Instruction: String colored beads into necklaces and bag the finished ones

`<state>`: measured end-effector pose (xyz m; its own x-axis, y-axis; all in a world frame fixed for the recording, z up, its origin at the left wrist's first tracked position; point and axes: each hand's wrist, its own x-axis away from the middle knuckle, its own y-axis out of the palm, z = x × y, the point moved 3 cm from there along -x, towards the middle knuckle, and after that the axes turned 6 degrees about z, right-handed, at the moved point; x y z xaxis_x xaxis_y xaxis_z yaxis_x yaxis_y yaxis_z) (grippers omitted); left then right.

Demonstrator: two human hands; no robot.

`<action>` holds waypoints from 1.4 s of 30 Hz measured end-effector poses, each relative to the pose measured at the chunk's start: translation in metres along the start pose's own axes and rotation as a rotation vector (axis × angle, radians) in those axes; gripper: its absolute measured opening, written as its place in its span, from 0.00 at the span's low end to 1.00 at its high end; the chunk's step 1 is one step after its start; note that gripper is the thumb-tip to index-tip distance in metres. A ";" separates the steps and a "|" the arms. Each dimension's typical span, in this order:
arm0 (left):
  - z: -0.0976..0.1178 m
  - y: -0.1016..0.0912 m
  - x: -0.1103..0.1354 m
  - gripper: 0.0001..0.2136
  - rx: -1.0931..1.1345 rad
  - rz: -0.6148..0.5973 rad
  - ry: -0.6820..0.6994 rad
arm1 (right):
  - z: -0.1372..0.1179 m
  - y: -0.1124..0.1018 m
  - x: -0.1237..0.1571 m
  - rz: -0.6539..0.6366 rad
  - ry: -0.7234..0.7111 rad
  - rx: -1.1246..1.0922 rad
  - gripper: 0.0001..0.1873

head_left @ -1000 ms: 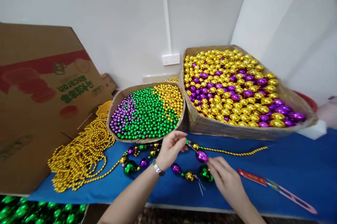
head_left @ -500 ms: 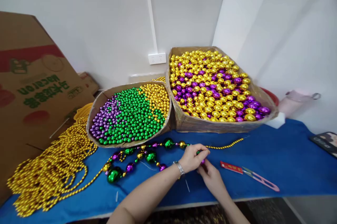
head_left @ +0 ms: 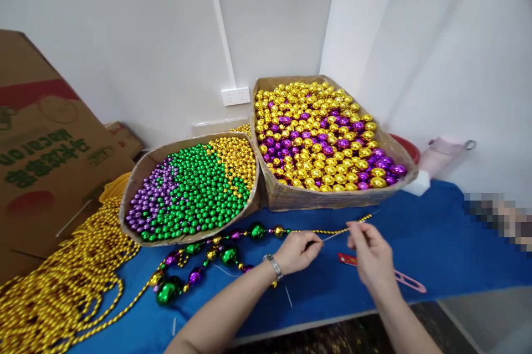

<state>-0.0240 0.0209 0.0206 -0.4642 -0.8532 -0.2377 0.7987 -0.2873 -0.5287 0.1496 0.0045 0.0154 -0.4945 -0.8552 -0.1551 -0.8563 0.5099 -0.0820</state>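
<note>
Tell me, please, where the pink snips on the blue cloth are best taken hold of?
Probably take the pink snips by the handle end, pinching from above and from the right. They lie flat on the blue cloth with that end free, while the other end is hidden behind the right hand, near a red card.

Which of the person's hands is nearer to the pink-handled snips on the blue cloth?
Right. The right hand is just left of the pink-handled snips, partly hiding them. The left hand is farther left, beyond the thread that both hands pinch.
</note>
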 end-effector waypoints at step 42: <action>0.018 -0.045 -0.007 0.16 0.585 0.189 -0.374 | -0.041 -0.034 -0.057 -0.809 -0.371 0.801 0.24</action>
<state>-0.0496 0.0323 0.0609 -0.2187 -0.9734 0.0686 0.9754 -0.2162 0.0422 0.2006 0.0323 0.0675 0.3310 -0.9428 -0.0400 -0.4980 -0.1385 -0.8560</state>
